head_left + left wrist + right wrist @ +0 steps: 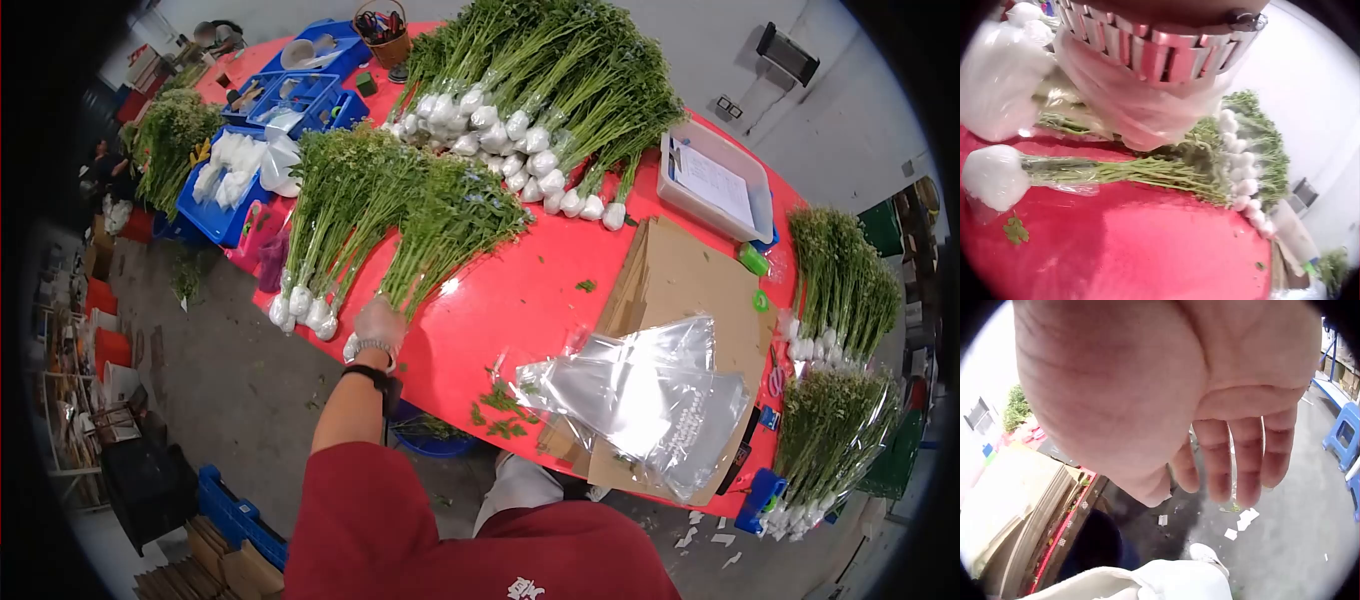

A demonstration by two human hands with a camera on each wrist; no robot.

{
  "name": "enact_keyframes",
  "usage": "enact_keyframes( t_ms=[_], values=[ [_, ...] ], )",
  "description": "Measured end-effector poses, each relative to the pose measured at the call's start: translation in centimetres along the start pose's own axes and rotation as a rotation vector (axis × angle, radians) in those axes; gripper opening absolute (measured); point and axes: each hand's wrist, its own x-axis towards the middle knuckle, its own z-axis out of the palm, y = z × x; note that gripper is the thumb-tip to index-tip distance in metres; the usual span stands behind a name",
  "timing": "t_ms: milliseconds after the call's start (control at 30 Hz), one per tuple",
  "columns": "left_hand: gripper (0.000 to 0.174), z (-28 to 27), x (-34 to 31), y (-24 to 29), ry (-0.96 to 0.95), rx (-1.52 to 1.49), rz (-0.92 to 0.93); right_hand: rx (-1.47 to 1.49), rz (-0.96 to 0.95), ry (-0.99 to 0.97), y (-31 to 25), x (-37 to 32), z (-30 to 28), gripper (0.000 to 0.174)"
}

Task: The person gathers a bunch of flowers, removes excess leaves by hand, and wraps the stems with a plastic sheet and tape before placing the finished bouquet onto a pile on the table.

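Note:
My left hand (380,322), in a thin translucent glove, is at the lower stems of a leafy green flower bunch (450,225) with small bluish blooms. In the left wrist view the glove (1147,119) overlaps the stems behind it, and its fingers are hidden; I cannot tell whether they grip. A bunch with a white wrapped base (997,178) and clear sleeve lies just beside it on the red table (1147,250). More bunches with white bases (320,318) lie to its left. My bare right hand (1210,412) hangs beside the table, fingers loosely extended, holding nothing.
A large pile of wrapped bunches (540,100) lies at the back. Clear plastic sleeves (640,390) rest on cardboard (690,270) at the right, near a white bin (760,200) with papers. Blue trays (230,225) stand at the left; more bunches (840,270) line the right edge.

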Motion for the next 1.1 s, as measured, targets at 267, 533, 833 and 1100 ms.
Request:
enact_keyframes(
  t_ms=[267, 533, 833, 1100],
  values=[
    [0.030, -3.5, -16.6, -1.6, 0.299, -0.378, 0.156, 0.044, -0.149, 0.045, -2.3, 3.6, -0.8, 0.033],
    [0.038, -4.6, -35.3, -0.8, 0.272, -0.864, 0.301, 0.142, -0.674, 0.236, -5.1, 6.8, -4.0, 0.031],
    [0.041, -1.5, -51.1, 1.3, -0.572, -1.347, 0.378, 0.233, -1.111, -0.082, -7.5, 2.1, -4.6, 0.040],
    [0.053, -2.2, -59.6, 5.3, -1.139, -1.300, 0.473, 0.382, -1.280, -0.648, -10.2, -9.2, -3.6, 0.066]
  ],
)
